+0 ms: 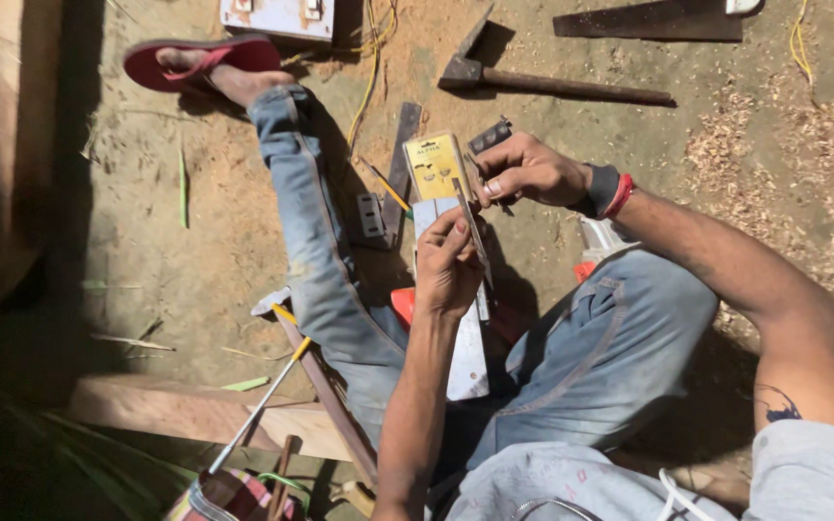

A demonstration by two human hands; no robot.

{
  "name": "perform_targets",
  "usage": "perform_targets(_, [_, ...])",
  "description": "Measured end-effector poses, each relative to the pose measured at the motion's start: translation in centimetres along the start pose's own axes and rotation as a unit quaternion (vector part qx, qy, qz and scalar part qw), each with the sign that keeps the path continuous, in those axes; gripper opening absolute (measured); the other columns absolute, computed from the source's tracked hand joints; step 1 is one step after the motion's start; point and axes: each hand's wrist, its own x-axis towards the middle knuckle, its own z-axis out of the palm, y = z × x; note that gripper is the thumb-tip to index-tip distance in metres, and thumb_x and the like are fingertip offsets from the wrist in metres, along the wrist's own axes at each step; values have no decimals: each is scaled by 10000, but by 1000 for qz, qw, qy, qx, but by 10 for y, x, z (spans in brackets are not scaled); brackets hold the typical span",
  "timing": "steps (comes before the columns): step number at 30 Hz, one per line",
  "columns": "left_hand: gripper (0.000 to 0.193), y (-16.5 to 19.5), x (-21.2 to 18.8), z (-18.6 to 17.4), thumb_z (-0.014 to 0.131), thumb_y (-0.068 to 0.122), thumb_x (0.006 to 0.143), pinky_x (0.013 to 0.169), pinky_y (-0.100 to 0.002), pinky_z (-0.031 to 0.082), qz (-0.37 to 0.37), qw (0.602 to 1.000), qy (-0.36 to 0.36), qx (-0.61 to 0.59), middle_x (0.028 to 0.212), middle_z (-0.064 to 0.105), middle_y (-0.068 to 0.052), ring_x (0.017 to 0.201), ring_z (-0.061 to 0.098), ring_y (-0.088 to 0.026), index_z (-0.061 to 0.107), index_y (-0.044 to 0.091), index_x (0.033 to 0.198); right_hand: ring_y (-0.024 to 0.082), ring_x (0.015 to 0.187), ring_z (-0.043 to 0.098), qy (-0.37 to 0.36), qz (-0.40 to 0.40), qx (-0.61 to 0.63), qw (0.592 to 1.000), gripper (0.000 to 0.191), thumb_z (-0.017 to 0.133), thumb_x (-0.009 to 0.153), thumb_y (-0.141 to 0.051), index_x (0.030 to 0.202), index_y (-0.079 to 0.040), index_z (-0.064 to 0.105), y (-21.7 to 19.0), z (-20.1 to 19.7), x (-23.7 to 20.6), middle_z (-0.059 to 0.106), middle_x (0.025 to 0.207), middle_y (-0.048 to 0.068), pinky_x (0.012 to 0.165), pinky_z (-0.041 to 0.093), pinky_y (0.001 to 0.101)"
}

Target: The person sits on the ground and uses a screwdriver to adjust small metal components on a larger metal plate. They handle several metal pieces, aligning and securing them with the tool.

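I sit on a sandy floor with my legs in blue jeans stretched out. My left hand [448, 265] grips a thin dark metal blade [472, 232] by its edge, above a long pale flat piece [466, 362] that rests between my knees. My right hand [525, 171], with a red band and dark strap on its wrist, pinches the blade's upper end and also holds a small dark metal part [490, 136]. A yellow card package [434, 165] lies right behind the hands, partly covered by them.
A hammer [552, 83] lies on the floor at the top, a handsaw blade [651, 20] beyond it. A white switch box [279, 15] with yellow wire sits top centre. Wooden planks [190, 410] lie lower left, and wood shavings [784, 145] cover the right. My foot wears a red sandal [203, 60].
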Motion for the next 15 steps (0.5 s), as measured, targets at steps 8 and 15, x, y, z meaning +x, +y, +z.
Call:
perform_targets(8, [303,0,-3,13,740,168,987,645,-267,410,-12,1000,-21,4,796,563,-9,684,452,-108,664,-59,1173,82,688,520,-11,-38,-20,999,222,622,915,-194,917,11,707,-7,1,-2,614,784,12,608,413,247])
perform_targets(15, [285,1,-7,16,736,113,1008,664,-258,443,0,1000,-12,13,835,606,-21,702,515,-98,672,-79,1209,79,692,553,-19,-51,-29,998,222,625,939,-199,930,7,706,-8,3,-2,628,795,10,604,455,253])
